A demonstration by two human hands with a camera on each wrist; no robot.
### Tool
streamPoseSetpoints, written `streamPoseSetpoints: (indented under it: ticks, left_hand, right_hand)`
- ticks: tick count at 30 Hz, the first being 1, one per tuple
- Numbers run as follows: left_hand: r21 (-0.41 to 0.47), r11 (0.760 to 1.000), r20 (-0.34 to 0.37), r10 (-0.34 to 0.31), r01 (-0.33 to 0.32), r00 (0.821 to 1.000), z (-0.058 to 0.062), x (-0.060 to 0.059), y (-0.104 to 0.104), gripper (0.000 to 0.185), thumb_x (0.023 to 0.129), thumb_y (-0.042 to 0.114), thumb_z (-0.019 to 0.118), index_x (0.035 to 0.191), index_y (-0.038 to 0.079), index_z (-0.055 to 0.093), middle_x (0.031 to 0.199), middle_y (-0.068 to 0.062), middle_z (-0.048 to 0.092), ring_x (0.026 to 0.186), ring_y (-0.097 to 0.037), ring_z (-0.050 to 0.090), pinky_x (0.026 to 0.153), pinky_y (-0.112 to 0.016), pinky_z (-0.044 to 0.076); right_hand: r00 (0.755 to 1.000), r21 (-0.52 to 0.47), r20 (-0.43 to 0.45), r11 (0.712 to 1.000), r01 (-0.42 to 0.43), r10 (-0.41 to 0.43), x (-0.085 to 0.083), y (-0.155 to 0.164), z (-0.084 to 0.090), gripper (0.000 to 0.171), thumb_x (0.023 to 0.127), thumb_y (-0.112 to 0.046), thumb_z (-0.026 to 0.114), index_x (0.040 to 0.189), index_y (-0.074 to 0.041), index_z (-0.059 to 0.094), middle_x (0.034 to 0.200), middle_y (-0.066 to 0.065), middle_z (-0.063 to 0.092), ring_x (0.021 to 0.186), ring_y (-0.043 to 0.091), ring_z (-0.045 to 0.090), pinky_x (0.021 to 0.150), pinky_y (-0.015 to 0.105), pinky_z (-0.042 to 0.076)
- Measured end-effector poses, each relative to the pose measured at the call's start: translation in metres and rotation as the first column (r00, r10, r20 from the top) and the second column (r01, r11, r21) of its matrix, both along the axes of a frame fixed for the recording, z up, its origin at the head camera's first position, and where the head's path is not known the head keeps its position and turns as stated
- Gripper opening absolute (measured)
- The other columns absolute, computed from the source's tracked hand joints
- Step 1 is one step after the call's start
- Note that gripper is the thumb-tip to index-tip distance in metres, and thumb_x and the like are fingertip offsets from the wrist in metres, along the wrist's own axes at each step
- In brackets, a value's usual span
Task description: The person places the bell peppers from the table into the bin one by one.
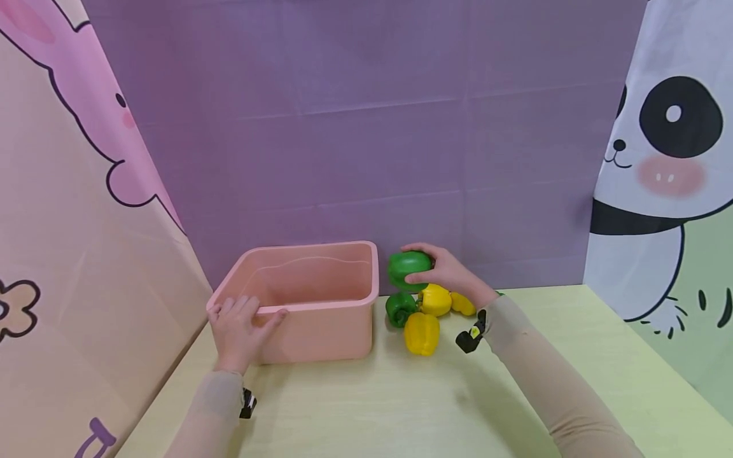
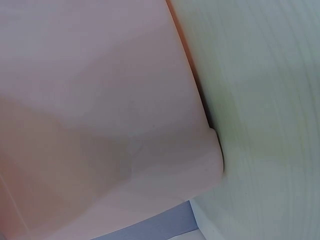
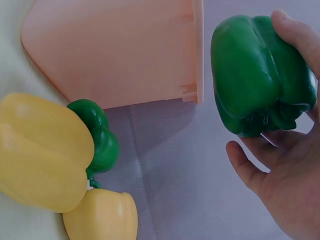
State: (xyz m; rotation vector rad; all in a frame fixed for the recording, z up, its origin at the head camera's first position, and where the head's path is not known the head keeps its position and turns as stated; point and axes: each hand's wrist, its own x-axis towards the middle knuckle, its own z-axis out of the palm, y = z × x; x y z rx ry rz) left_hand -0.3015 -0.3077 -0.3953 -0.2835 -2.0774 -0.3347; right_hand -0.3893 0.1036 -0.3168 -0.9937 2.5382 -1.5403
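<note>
- Head view: the left hand lies with straight fingers on the near-left corner of the pink tub, seemingly to keep it from sliding on the bench. The right hand has its fingers curled around a green pepper, lifted just right of the tub rim. Below those fingers lie one green and three yellow peppers; five peppers in all.
- Left wrist view: only the tub wall and bench show; no fingers visible.
- Right wrist view: fingers and thumb clasp the green pepper; one green and two yellow lie left.
</note>
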Motion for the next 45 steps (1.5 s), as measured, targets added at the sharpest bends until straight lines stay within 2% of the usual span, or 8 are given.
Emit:
streamPoseSetpoints:
  ticks: [8,18,24,31,41,45]
  left_hand:
    - [0.002,1.000,0.002,0.006,-0.006,1.000,-0.001,-0.001,-0.001,0.061,0.083,0.074,0.049,0.071,0.015,0.045,0.071,-0.003,0.047,0.071,-0.029,0.040,0.083,-0.056,0.024]
    - [0.007,1.000,0.014,0.001,-0.001,1.000,0.000,0.000,0.000,0.054,0.082,0.066,0.059,0.071,0.015,0.045,0.072,-0.003,0.048,0.072,-0.028,0.040,0.084,-0.055,0.024]
    - [0.003,1.000,0.007,-0.006,0.006,1.000,0.000,0.000,0.001,0.056,0.082,0.069,0.056,0.071,0.014,0.047,0.074,-0.004,0.051,0.073,-0.029,0.041,0.083,-0.055,0.025]
    - [0.002,1.000,-0.015,0.001,-0.001,1.000,-0.001,0.000,0.002,0.062,0.083,0.075,0.048,0.071,0.014,0.046,0.072,-0.004,0.049,0.072,-0.029,0.040,0.083,-0.056,0.025]
    - [0.002,1.000,-0.025,-0.007,0.007,1.000,0.000,0.001,0.001,0.062,0.084,0.074,0.048,0.071,0.014,0.046,0.072,-0.004,0.050,0.072,-0.030,0.040,0.083,-0.056,0.025]
    - [0.002,1.000,-0.025,-0.009,0.009,1.000,0.000,0.001,0.000,0.061,0.083,0.074,0.049,0.071,0.014,0.046,0.071,-0.003,0.049,0.071,-0.029,0.039,0.082,-0.055,0.025]
  right_hand:
    - [1.000,0.002,-0.017,1.000,-0.006,0.006,0.000,-0.004,0.005,0.062,0.082,-0.017,0.078,0.138,-0.011,0.051,0.131,0.015,0.053,0.105,0.031,0.055,0.088,0.042,0.050]
    - [0.999,-0.033,0.038,0.999,-0.006,0.007,0.000,-0.011,0.010,0.064,0.083,-0.020,0.078,0.139,-0.013,0.050,0.129,0.014,0.051,0.105,0.032,0.054,0.081,0.039,0.054]
    - [1.000,-0.033,0.005,0.999,-0.014,0.014,0.000,-0.016,0.015,0.063,0.082,-0.020,0.079,0.138,-0.011,0.050,0.127,0.010,0.054,0.104,0.031,0.055,0.086,0.040,0.050]
    - [1.000,-0.039,0.005,0.999,-0.028,0.028,-0.001,-0.023,0.019,0.060,0.081,-0.023,0.079,0.135,-0.018,0.054,0.127,0.008,0.055,0.104,0.029,0.056,0.086,0.040,0.051]
    - [0.999,-0.008,-0.025,0.999,-0.033,0.032,0.002,-0.031,0.026,0.062,0.082,-0.024,0.079,0.137,-0.014,0.052,0.127,0.007,0.056,0.103,0.028,0.056,0.085,0.041,0.050]
    - [0.999,-0.009,-0.031,0.999,-0.038,0.038,0.004,-0.034,0.028,0.059,0.082,-0.024,0.079,0.135,-0.018,0.054,0.126,0.006,0.056,0.103,0.028,0.056,0.085,0.041,0.050]
